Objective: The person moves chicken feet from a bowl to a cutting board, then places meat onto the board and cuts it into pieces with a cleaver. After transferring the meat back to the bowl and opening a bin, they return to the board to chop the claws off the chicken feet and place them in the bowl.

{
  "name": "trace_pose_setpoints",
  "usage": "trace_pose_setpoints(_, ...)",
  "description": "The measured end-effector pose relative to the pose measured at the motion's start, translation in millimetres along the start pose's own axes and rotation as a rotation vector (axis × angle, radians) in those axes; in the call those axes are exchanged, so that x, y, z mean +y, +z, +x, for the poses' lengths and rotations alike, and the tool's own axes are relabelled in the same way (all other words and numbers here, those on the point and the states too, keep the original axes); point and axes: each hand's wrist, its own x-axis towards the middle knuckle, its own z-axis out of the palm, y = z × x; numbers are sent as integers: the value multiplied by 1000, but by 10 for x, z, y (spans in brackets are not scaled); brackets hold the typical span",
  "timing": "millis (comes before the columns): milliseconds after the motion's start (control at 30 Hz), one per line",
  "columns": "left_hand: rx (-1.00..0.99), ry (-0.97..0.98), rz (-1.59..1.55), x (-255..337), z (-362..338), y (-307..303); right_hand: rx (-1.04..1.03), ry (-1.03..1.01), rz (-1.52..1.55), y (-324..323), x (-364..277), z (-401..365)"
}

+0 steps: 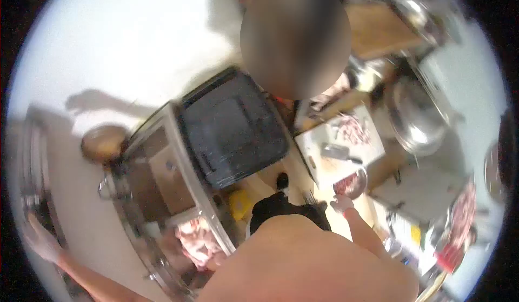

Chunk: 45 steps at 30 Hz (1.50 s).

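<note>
My left hand (pixel 44 241), in a pale glove, reaches out at the far left beside a metal rack (pixel 38 167); its fingers look stretched out, with nothing visible in them. Close to my body on the other side, my gloved right hand (pixel 341 203) is at the near rim of a small metal bowl (pixel 359 183) holding chopped red meat (pixel 346 185). Behind the bowl lies a white cutting board (pixel 319 164) with a wide-bladed cleaver (pixel 335 151) and cut pale-pink meat strips (pixel 354 129). Blur hides the exact finger contact at the bowl.
A dark lidded bin (pixel 232 129) stands ahead. Left of centre is a metal sink unit (pixel 186 167) with raw meat (pixel 199 242). Another person (pixel 294 37) stands beyond the bin. A large metal bowl (pixel 419 118) and a red-handled tool (pixel 448 257) are at right.
</note>
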Motion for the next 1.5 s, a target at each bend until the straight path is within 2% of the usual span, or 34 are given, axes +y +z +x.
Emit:
trace_pose_setpoints(100,-132,246,-602,1507,-973,115,-175,143,18,88,23,-289)
trace_pose_setpoints(133,-216,386,-739,2179,-1402,-60,-180,174,53,213,4,-329)
trace_pose_setpoints(167,-284,515,-869,2522,-1808,73,-159,218,118,376,29,-381)
trace_pose_setpoints(200,-532,420,-1072,3311,-2287,-360,-145,264,181,511,124,-433)
trace_pose_setpoints(233,-623,704,-1087,3803,-2507,-483,-162,292,214,729,258,-462)
trace_pose_setpoints(267,-565,785,-1042,4257,-3048,-713,-168,254,180,969,371,-484)
trace_pose_setpoints(300,-819,722,-1258,4640,-3539,-785,-172,215,142,1213,518,-482)
trace_pose_setpoints(333,-970,761,-1293,4976,-4002,-941,-360,58,-62,1358,704,-386)
trace_pose_setpoints(367,-1124,799,-1314,5230,-4426,-1093,-379,73,-36,1523,874,-437)
trace_pose_setpoints(433,-1194,1049,-1334,5686,-5320,-1306,-201,-43,394,1864,1227,-556)
trace_pose_setpoints(500,-1332,1086,-1345,5994,-6120,-1454,-90,-141,455,1426,1408,-1065)
trace_pose_setpoints(533,-1437,1089,-1368,6132,-6492,-1482,-234,-197,640,1326,1541,-1232)
trace_pose_setpoints(600,-1449,1191,-1339,6370,-7181,-1378,-510,-235,966,1514,1869,-1588)
trace_pose_setpoints(667,-1434,1285,-1308,6614,-7796,-1265,-883,10,1152,1134,2030,-1869)
trace_pose_setpoints(767,-1546,1256,-1240,7098,-8683,-1098,-989,70,1303,1828,2262,-1748)
trace_pose_setpoints(800,-1528,1261,-1252,7345,-9016,-979,-996,132,1161,1675,2190,-1503)
trace_pose_setpoints(833,-1543,1258,-1225,7585,-9401,-828,-981,121,1159,1605,2201,-1182)
trace_pose_setpoints(967,-1492,1219,-1141,8809,-10642,-287,-434,-96,489,1488,2398,384)
trace_pose_setpoints(1033,-1371,1236,-1189,9549,-11088,-123,23,57,488,1306,2566,1270)
trace_pose_setpoints(1100,-1248,1285,-1209,10167,-11484,50,535,-24,428,1365,2880,2226)
trace_pose_setpoints(1167,-1183,1303,-1200,10490,-11619,-10,812,-76,-69,1049,3046,2917)
trace_pose_setpoints(1233,-1169,1283,-932,10716,-11846,-74,870,-120,-277,964,3288,3519)
trace_pose_setpoints(1333,-1059,1292,-1029,10807,-12293,233,832,-98,-326,1148,3519,4136)
trace_pose_setpoints(1400,-1033,1309,-1037,10786,-12325,375,790,-77,-348,1220,3534,4272)
trace_pose_setpoints(1467,-1243,1371,-948,10673,-12080,377,721,-57,-360,1248,3524,4255)
trace_pose_setpoints(1500,-1258,1362,-936,10559,-12053,443,637,-8,-394,1295,3460,4153)
